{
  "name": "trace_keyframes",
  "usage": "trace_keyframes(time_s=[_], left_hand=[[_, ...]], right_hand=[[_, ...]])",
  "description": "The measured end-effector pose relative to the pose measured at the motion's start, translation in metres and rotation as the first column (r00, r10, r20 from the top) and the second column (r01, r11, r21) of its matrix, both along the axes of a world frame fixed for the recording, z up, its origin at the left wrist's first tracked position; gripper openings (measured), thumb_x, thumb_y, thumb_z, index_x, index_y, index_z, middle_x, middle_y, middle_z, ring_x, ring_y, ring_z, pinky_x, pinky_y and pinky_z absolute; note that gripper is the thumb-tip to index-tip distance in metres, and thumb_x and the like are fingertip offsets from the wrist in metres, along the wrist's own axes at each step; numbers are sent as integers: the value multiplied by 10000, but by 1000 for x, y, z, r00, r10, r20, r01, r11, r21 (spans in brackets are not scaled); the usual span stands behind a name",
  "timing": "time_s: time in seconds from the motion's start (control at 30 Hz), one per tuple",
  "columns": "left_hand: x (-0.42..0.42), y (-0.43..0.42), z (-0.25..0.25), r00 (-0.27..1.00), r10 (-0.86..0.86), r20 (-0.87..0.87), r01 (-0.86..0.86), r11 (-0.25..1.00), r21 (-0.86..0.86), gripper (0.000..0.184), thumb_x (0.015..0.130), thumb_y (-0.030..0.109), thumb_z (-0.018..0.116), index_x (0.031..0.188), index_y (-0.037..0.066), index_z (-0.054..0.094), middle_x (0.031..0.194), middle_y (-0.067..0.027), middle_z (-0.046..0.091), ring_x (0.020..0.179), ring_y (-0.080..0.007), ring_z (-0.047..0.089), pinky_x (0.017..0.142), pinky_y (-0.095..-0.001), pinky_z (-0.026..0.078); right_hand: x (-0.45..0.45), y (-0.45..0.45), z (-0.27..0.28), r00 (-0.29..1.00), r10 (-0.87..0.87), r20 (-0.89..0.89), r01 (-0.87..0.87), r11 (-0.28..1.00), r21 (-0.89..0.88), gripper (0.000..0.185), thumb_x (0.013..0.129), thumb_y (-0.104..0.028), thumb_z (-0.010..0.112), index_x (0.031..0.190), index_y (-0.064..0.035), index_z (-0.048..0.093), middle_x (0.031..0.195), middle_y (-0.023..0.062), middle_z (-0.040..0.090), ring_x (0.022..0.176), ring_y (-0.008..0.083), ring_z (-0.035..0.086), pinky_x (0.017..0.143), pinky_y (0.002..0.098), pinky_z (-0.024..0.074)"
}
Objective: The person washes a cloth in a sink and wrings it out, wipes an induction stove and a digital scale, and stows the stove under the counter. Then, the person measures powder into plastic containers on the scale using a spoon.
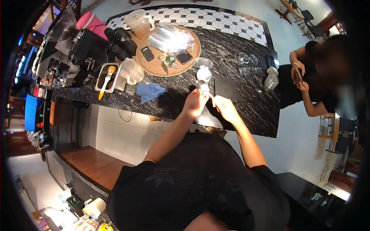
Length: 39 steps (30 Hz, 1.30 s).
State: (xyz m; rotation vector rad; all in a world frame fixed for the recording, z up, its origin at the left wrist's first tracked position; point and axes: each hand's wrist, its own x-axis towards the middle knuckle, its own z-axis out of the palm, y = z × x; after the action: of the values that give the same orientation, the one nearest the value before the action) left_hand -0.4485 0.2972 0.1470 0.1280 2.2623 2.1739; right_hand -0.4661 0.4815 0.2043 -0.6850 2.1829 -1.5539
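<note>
My left hand point(196, 102) is closed around a small shiny metal cup point(201, 85) above the front edge of the dark marble counter point(177, 94). Close on its right, my right hand point(224, 107) has its fingers closed on a thin utensil handle point(211, 96) that reaches toward the cup. What the cup holds is too small to tell. Just beyond it stand a bright white round container point(204, 74) and a clear container point(203, 62). A flat dark square point(226, 90) lies right of the cup.
A round tray point(169, 72) holds phones, keys and a glaring clear package. Left are a blue cloth point(150, 92), a pitcher point(132, 72), and a brush point(108, 81) in a metal pan. Clear cups point(271, 82) stand right, beside a person point(327, 73) holding a phone.
</note>
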Motion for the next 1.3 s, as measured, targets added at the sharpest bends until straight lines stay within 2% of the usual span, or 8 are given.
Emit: trace_keyframes(time_s=[0.03,0.13,0.27,0.47,0.53,0.87,1.1,1.3], left_hand=[[1,12,-26,984,86,155,-165,764,624,143,928,40,489,1026,22,592,835,-25,625,689,-102,547,654,-233,459],[29,9,-5,933,46,358,-321,555,767,195,939,51,533,1114,0,600,924,-17,642,800,-83,574,745,-237,468],[42,9,-7,956,67,287,-216,822,527,199,927,85,577,1102,7,632,981,-29,660,876,-94,608,767,-236,468],[55,0,-16,927,142,346,-314,797,516,182,925,97,587,1065,0,651,972,-21,655,879,-76,590,768,-236,469],[56,-3,-22,930,349,117,-367,902,227,148,933,67,581,1033,-28,635,938,-38,644,881,-85,592,786,-238,477],[44,-35,-31,925,328,194,-378,858,349,177,953,110,538,1030,11,662,916,0,644,805,-67,570,676,-210,445],[31,-46,6,897,442,20,-440,885,150,165,974,89,491,911,1,616,726,-35,601,631,-86,538,597,-227,442],[28,-21,28,964,262,43,-262,965,10,97,942,39,529,933,-2,616,723,-43,601,641,-83,579,574,-230,464]], right_hand=[[-1,3,-9,991,-7,133,12,999,-40,263,985,-218,495,821,-30,580,598,19,501,509,86,449,500,255,371],[5,5,-28,947,-144,286,191,971,-144,238,1008,-230,471,913,-34,568,591,-37,447,488,32,383,461,209,305],[16,-30,-27,930,-138,340,209,961,-181,228,1021,-234,452,1045,-23,534,586,-37,443,475,33,373,455,208,315],[13,-49,-44,943,-25,331,59,994,-92,248,1020,-221,438,1000,-18,578,588,14,521,495,82,469,493,251,394],[13,-58,-50,985,21,170,-23,1000,12,251,1014,-215,442,974,-9,580,598,47,553,522,117,514,529,279,434],[12,-81,-57,989,57,136,-69,994,81,300,1010,-258,449,1002,4,594,750,103,668,673,171,625,663,310,490],[-2,-79,-50,715,-54,697,468,778,-419,411,1034,-309,385,1234,27,516,1152,153,640,970,156,594,868,302,446],[1,-87,-55,786,41,617,345,800,-492,357,1022,-251,431,1226,4,576,878,38,604,746,98,519,645,242,424]])
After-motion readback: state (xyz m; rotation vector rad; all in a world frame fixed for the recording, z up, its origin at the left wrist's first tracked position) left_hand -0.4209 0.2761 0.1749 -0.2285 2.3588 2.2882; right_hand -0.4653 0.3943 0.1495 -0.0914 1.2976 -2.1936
